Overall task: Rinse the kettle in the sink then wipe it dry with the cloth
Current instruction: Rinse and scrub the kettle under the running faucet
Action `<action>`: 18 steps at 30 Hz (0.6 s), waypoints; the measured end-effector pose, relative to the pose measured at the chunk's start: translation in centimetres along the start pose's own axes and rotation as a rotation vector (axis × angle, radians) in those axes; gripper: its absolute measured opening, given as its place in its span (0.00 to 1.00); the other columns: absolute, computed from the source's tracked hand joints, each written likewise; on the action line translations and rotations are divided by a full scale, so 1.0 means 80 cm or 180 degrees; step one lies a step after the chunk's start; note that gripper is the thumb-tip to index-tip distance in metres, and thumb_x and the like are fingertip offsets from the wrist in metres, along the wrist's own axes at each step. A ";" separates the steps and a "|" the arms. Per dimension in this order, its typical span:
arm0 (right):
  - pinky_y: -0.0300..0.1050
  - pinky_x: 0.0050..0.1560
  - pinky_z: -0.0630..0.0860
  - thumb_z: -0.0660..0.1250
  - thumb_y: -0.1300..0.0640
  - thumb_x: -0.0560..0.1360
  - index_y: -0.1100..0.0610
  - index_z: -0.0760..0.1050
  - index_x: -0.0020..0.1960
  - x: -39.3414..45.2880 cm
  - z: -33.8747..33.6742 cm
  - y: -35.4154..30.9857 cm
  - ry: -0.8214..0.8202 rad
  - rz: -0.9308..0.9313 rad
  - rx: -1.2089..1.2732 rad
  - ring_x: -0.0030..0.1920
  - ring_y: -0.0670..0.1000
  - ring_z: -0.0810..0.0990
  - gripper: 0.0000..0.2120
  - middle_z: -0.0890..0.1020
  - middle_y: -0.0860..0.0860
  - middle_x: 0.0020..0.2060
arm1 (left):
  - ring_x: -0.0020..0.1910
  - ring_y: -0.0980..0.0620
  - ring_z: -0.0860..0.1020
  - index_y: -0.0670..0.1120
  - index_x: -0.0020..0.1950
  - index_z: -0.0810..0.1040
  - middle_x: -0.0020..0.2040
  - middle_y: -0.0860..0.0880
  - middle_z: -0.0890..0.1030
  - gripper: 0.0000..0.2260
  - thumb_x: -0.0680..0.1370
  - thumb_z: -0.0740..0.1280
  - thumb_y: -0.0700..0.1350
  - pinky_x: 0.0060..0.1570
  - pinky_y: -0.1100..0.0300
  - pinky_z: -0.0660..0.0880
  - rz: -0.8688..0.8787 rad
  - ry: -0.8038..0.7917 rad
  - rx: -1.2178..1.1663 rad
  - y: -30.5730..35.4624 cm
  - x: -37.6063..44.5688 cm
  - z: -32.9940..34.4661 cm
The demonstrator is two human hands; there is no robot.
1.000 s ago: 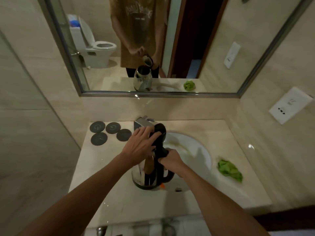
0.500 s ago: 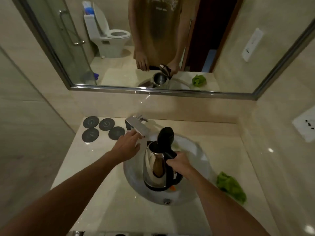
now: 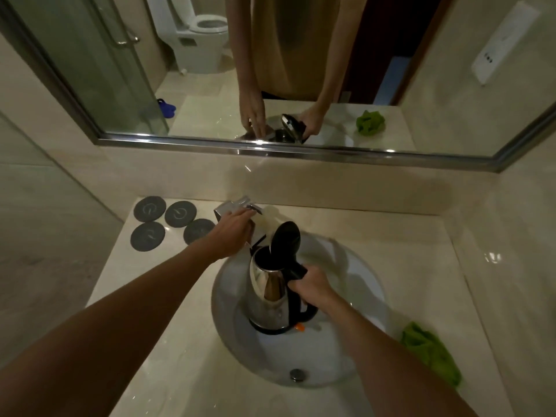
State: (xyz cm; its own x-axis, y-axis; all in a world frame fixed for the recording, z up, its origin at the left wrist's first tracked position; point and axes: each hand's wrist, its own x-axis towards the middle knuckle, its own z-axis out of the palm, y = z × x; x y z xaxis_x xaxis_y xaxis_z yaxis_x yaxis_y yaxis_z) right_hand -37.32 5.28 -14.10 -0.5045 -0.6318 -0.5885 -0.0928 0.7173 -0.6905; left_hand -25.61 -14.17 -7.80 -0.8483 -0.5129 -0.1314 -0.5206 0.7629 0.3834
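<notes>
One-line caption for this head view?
Right hand holds the open-lidded kettle over the sink; left hand rests on the faucet.

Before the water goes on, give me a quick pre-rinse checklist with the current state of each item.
1. Kettle over the sink basin: ok.
2. Lid flipped open, mouth exposed: ok.
3. Right hand gripping the black handle: ok.
4. Left hand on the faucet: ok.
5. Water running into the kettle: cannot tell; no clear stream is visible.
6. Green cloth on the counter to the right of the basin, ready for drying: ok.
</notes>
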 end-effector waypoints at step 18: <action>0.43 0.35 0.73 0.68 0.61 0.69 0.54 0.76 0.37 0.033 0.009 -0.024 -0.0214 -0.0112 -0.0450 0.36 0.52 0.81 0.05 0.80 0.52 0.33 | 0.56 0.44 0.76 0.55 0.53 0.82 0.55 0.50 0.82 0.16 0.78 0.57 0.41 0.60 0.47 0.70 -0.0776 0.0330 -0.0542 -0.015 0.050 0.027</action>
State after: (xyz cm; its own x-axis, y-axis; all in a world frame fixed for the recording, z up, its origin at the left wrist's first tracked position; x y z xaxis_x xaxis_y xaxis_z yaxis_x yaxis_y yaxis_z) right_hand -37.87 2.04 -14.64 -0.4405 -0.6722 -0.5951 -0.2318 0.7256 -0.6479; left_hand -28.60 -16.28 -10.72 -0.6816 -0.7166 -0.1478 -0.6763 0.5401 0.5009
